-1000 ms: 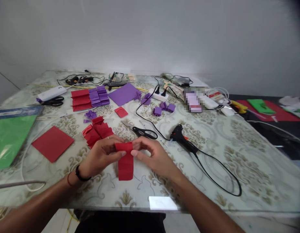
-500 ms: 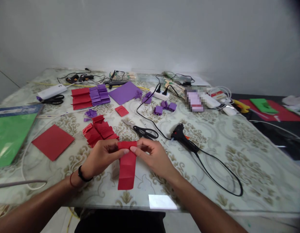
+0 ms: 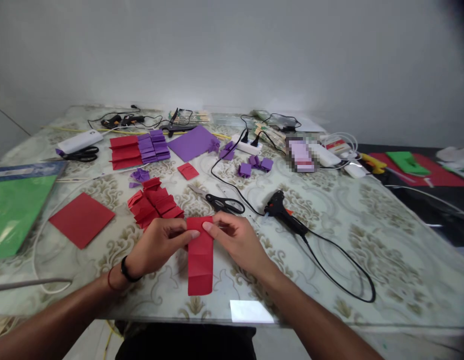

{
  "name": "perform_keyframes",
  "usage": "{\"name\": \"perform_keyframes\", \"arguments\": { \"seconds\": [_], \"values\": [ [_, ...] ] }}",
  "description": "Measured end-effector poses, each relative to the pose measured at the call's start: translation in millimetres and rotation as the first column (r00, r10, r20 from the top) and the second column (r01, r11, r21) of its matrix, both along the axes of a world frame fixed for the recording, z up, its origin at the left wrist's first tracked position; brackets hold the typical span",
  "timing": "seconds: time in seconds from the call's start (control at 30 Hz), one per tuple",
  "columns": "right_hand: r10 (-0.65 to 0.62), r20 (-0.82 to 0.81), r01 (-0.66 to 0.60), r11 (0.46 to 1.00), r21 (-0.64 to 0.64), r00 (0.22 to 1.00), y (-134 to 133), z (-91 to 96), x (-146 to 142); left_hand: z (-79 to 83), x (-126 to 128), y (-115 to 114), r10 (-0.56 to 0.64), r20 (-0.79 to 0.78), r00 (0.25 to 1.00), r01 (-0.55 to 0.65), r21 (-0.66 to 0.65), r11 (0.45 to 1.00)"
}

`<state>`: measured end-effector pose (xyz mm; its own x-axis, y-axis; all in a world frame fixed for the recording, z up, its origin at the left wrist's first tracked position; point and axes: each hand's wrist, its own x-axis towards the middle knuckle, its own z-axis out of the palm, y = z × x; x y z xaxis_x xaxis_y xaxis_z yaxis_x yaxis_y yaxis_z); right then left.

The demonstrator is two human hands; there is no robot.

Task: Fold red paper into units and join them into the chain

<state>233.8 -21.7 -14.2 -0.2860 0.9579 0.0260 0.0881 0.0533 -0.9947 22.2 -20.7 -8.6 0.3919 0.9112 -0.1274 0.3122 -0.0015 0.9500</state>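
Note:
A creased red paper strip (image 3: pixel 200 262) hangs from its top end between my two hands. My left hand (image 3: pixel 168 240) pinches its upper left edge, thumb in front and fingers behind. On the upper right edge, my right hand (image 3: pixel 232 237) grips it the same way. Just beyond my left hand lie several pleated red paper pieces (image 3: pixel 153 202). Black-handled scissors (image 3: pixel 219 200) rest on the table beyond my right hand, blades pointing left. A black hot glue gun (image 3: pixel 284 212) lies to the right, its cord looping toward the table's front.
Red paper squares (image 3: pixel 82 220) lie at the left, near a green paper pack (image 3: pixel 20 215). Folded purple pieces (image 3: pixel 254 166), a purple sheet (image 3: pixel 194 142) and a white power strip (image 3: pixel 247 145) sit farther back. A phone (image 3: pixel 300 154) lies at the back right.
The red strip's lower end has swung slightly to the right and hangs straighter. Both hands keep their pinch on its top end.

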Motion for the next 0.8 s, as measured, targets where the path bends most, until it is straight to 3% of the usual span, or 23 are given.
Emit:
{"name": "perform_keyframes", "arguments": {
  "seconds": [0.2, 0.8],
  "values": [
    [-0.046, -0.005, 0.046, 0.999, -0.014, 0.999, 0.5, -3.2, -1.6, -0.2, -1.5, 1.6, -0.011, -0.077, 0.997, 0.014, 0.04, 0.999],
    [-0.108, -0.007, 0.107, 0.993, -0.047, 0.994, 1.1, -3.8, -1.9, -2.5, -4.0, 3.3, -0.004, -0.113, 0.994, 0.011, 0.057, 0.998]
  ]
}}
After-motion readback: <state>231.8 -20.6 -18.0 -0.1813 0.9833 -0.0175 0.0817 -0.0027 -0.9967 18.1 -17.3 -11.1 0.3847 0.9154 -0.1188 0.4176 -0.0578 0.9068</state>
